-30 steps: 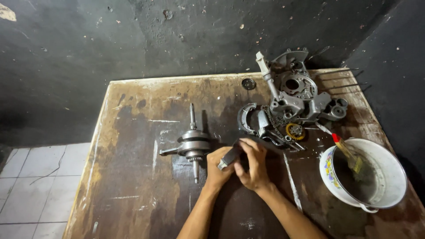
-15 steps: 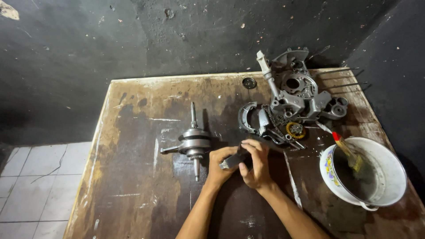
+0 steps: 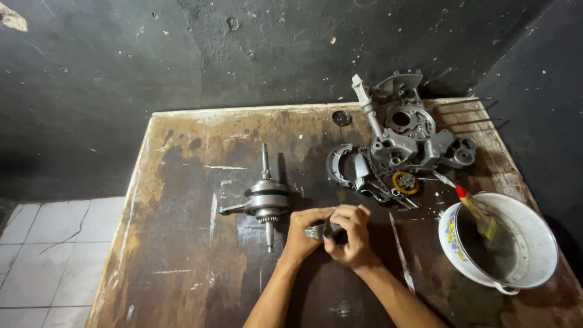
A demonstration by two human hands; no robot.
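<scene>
Both my hands meet over the middle of a stained wooden table (image 3: pixel 182 255). My left hand (image 3: pixel 300 235) and my right hand (image 3: pixel 350 237) close together around a small grey metal part (image 3: pixel 317 231), of which only one end shows between the fingers. Just left of my left hand lies a metal crankshaft (image 3: pixel 265 199) with its shaft pointing toward the wall.
An engine crankcase (image 3: pixel 404 130) with loose gears, a chain and a curved metal piece (image 3: pixel 337 163) sits at the back right. A white enamel bowl (image 3: pixel 534 231) holding a brush (image 3: pixel 477 212) stands at the right edge. A dark wall runs behind; tiled floor (image 3: pixel 42 255) lies left.
My hands have drawn closer together and lower over the metal part, so less of it shows. The view has shifted slightly; the table's objects have not moved.
</scene>
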